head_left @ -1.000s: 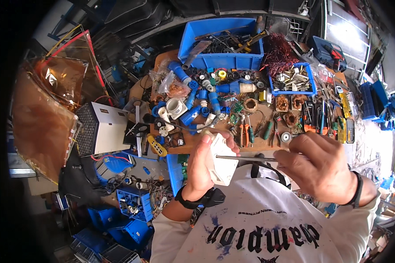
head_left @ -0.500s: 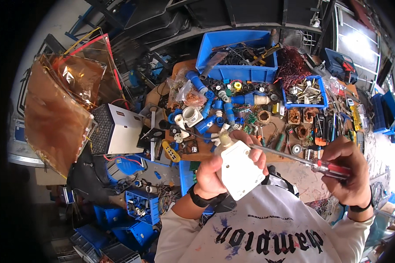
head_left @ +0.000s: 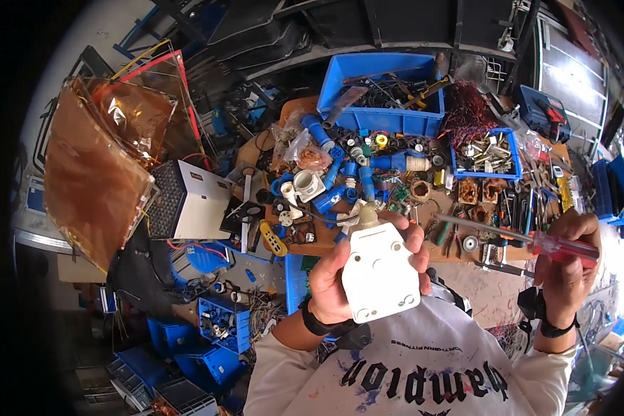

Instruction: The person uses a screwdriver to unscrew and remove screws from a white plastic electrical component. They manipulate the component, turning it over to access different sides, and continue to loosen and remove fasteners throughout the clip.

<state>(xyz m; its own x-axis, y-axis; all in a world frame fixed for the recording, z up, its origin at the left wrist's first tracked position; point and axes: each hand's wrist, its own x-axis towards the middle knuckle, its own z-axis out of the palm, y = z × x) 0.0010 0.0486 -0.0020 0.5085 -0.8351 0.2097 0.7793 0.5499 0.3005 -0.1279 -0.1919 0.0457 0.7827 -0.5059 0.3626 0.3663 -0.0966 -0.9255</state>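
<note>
My left hand grips a white plastic housing by its sides, with the flat back turned up. Screw holes sit near its corners, and a yellowish cable gland with a grey cable juts from its far end. Off to the right, my right hand is closed around the red and clear handle of a screwdriver. The screwdriver's shaft points left toward the housing, its tip apart from it. Both hands are held above the near edge of the workbench.
A large blue bin of tools stands at the back of the bench. Right of it is a smaller blue crate of metal parts. Blue and white plug parts, pliers and copper coils crowd the benchtop. A white-sided box stands on the left.
My right hand has drawn the screwdriver away to the right, so its tip has left the housing. The housing has turned more upright in my left hand.
</note>
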